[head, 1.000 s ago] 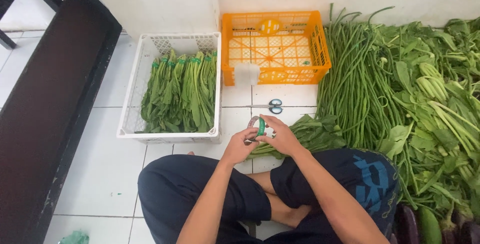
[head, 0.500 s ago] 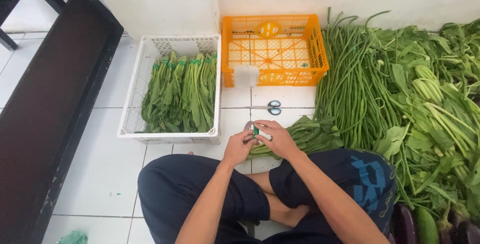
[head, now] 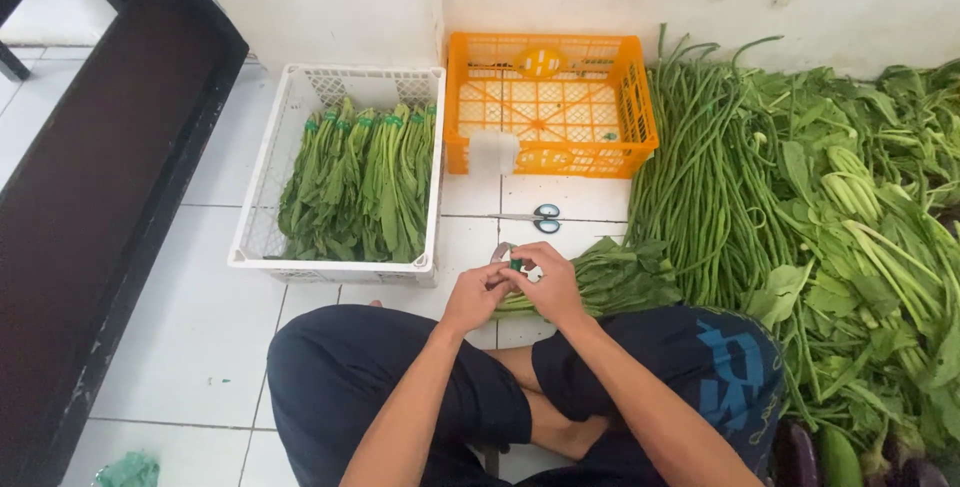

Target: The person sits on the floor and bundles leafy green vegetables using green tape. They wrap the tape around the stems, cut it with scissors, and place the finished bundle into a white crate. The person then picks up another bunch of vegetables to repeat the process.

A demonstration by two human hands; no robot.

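Note:
I sit cross-legged on a white tiled floor. A bunch of leafy greens [head: 610, 282] lies across in front of my knees, stems pointing left. My left hand [head: 476, 297] and my right hand [head: 548, 285] meet at the stem end, fingers closed around the stems and a small roll of green tape [head: 510, 259]. A white crate [head: 255, 247] on the left holds several tied bunches of greens [head: 360, 187]. Scissors [head: 540, 217] lie on the tiles just beyond my hands.
An empty orange crate [head: 640, 117] stands against the wall, a white strip hanging on its front rim. Long beans [head: 700, 177] and loose leafy greens [head: 860, 237] are heaped on the right. A dark wooden bench [head: 90, 197] runs along the left.
Both hands stayed at the stem end of the bunch, shifting slightly as the fingers work the tape roll around the stems.

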